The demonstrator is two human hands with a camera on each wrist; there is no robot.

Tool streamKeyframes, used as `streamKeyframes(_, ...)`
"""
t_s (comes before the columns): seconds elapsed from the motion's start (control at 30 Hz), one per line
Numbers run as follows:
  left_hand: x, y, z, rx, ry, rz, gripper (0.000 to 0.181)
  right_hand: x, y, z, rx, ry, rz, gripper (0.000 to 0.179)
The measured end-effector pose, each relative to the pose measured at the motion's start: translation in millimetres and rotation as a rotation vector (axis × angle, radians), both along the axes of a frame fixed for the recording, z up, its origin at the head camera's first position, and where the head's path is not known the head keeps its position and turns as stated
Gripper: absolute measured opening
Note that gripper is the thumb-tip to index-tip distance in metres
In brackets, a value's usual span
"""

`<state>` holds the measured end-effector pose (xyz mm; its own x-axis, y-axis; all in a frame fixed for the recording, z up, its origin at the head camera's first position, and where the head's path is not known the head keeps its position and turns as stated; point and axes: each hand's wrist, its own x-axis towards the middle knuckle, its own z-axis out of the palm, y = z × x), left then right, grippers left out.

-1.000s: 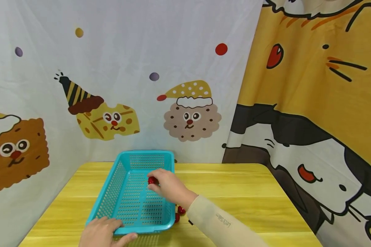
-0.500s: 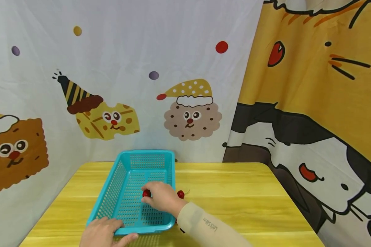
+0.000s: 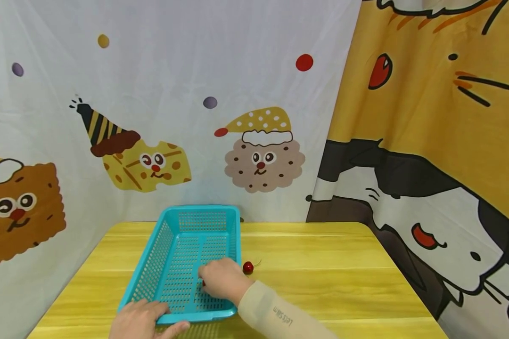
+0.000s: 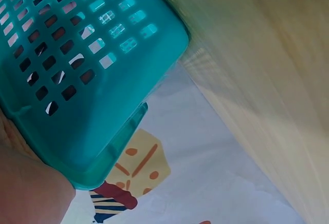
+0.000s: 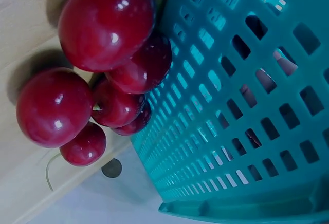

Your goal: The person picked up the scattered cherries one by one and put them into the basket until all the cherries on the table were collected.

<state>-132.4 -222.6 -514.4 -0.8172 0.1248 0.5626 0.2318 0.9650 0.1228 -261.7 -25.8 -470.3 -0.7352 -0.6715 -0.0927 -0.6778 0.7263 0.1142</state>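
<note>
A turquoise perforated plastic basket (image 3: 180, 316) stands on the table. At its near left corner my left hand (image 3: 137, 318) grips the rim, fingers over the edge and thumb lower on the near side. Inside the basket, by its right wall, my right hand (image 3: 225, 281) is lowered with curled fingers. A small bit of red cherry (image 3: 203, 283) shows at its fingertips; the rest is hidden by the hand. Just outside the right wall lies another cherry (image 3: 248, 267) with a thin stem. The right wrist view shows several glossy cherries (image 5: 54, 108) clustered against the outer wall.
The yellow wood-grain table (image 3: 322, 273) extends right of the basket. Behind it hangs a white cloth (image 3: 152, 94) with cartoon prints, and a yellow cartoon curtain (image 3: 407, 103) hangs at the right. My right forearm crosses over the basket's right rim.
My right hand has moved nearer and lower inside the basket, and its cherry is now mostly hidden. The cherry outside has come into sight as my forearm shifted. My left hand stays put.
</note>
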Motion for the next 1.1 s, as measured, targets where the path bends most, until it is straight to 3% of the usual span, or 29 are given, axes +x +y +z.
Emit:
streamKeyframes(0.5,-0.3,-2.0,-2.8,-0.009,0.019,-0.012,0.051,4.3,-4.8,-2.9,0.152,0.037,-0.031,0.018)
streamKeyframes(0.73,0.0,-2.2,-1.0,-0.009,-0.012,-0.01,0.05,4.2,-5.9,-3.3,0.19,0.045,-0.032,0.017)
streamKeyframes(0.93,1.2,-1.1,3.0,0.002,-0.074,-0.002,0.048,3.4,-5.7,-3.1,0.193,0.042,-0.017,0.003)
streamKeyframes(1.1,0.9,-1.0,2.5,0.002,-0.066,-0.007,0.048,2.7,-5.4,-4.9,0.179,0.043,-0.006,0.007)
